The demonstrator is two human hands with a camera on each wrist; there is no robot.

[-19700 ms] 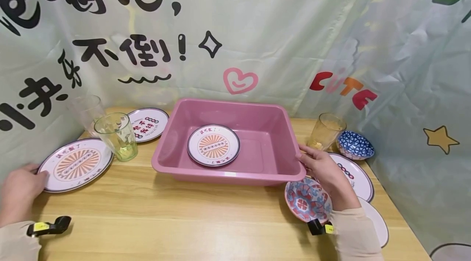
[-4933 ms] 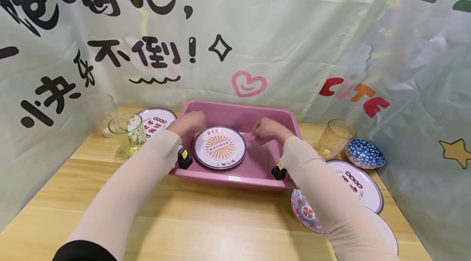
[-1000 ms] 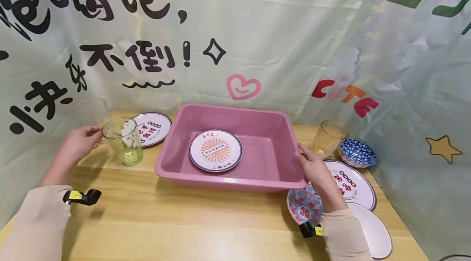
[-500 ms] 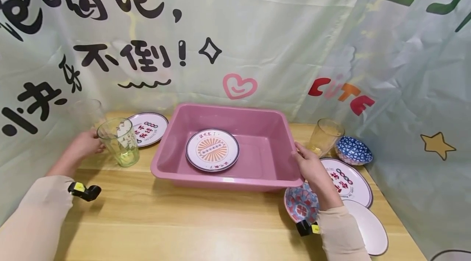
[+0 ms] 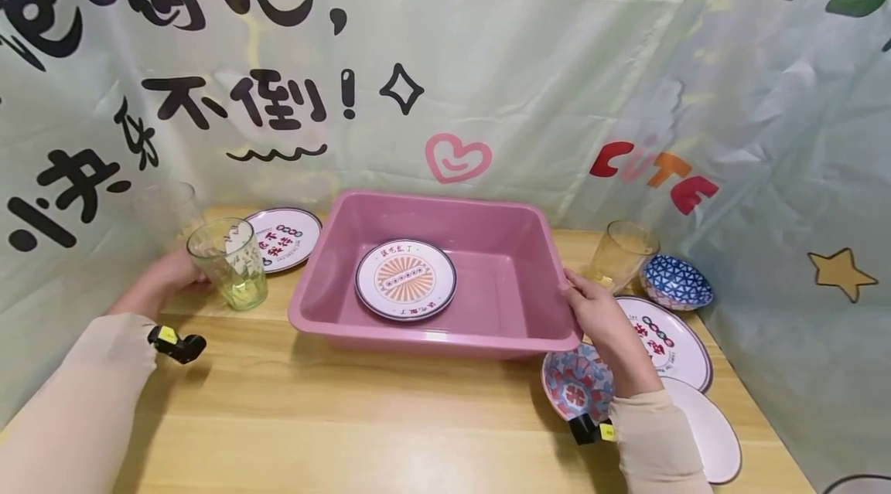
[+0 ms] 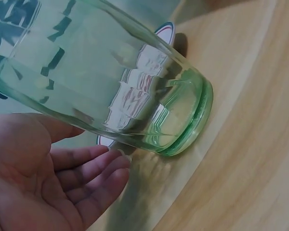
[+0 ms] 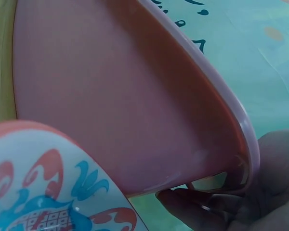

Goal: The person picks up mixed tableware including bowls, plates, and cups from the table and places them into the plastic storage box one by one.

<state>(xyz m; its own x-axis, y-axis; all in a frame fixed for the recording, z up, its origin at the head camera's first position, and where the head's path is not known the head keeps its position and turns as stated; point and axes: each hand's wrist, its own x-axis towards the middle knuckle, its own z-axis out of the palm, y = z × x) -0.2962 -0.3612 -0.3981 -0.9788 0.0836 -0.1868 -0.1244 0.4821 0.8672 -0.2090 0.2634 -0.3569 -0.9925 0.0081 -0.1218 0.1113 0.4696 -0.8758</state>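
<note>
A pink plastic basin (image 5: 431, 341) stands mid-table at the back, with a white plate (image 5: 406, 280) bearing an orange sunburst lying inside to the left. My right hand (image 5: 604, 324) grips the basin's right rim; the right wrist view shows its fingers (image 7: 192, 204) under the edge. At the left, my left hand (image 5: 174, 271) is beside a green-tinted glass (image 5: 237, 266), partly hidden behind it. In the left wrist view the left fingers (image 6: 98, 180) are loosely extended along the glass, not wrapped round it. Whether they touch it I cannot tell.
A clear glass (image 5: 170, 208) and a red-lettered plate (image 5: 288, 237) stand back left. On the right are an amber glass (image 5: 622, 254), a blue-patterned bowl (image 5: 675, 281), a red-and-blue bowl (image 5: 576, 382), a lettered plate (image 5: 678, 347) and a white plate (image 5: 703, 432).
The large sunburst plate once at the left has left that spot. Both hands were in the basin; they came out, the right onto its rim. The left hand has edged towards the green glass.
</note>
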